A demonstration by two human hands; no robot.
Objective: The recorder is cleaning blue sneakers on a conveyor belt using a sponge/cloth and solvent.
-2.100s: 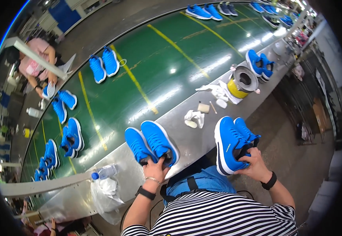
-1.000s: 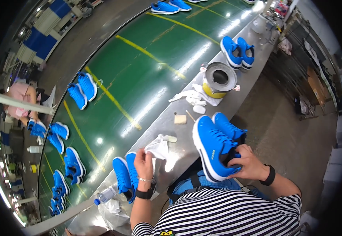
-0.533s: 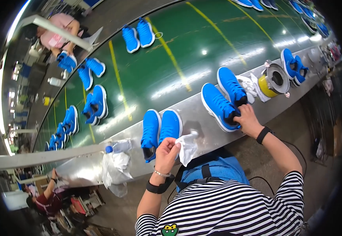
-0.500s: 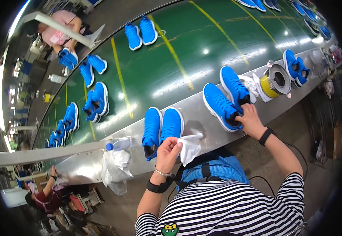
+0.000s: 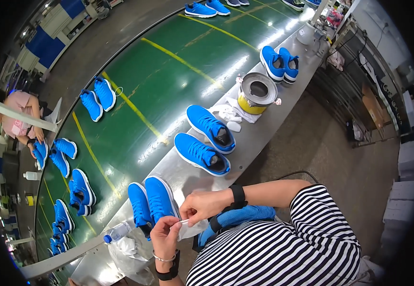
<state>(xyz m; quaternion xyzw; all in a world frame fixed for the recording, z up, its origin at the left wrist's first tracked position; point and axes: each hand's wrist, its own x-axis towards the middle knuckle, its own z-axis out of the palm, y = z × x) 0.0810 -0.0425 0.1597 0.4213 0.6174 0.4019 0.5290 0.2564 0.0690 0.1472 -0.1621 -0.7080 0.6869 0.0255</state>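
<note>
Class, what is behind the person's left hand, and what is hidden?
Behind the left hand stands a pair of blue shoes on a metal bench. The right shoe's heel is covered, so its opening cannot be seen.

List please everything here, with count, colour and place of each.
Bench: one, silver, foreground
Belt: one, green, beyond bench
Shoes: six, blue, on bench
More shoes: several, mostly blue, on belt
Can: one, yellow and grey, on bench
Scraps: several, white, beside can
Bottle: one, clear, bench's left end
Bag: one, whitish, beside bottle
Worker: at least one, pink top, far left
Rack: one, dark, right
Sheet: one, white, lower middle
Hands: two, bare, pinching sheet
</note>
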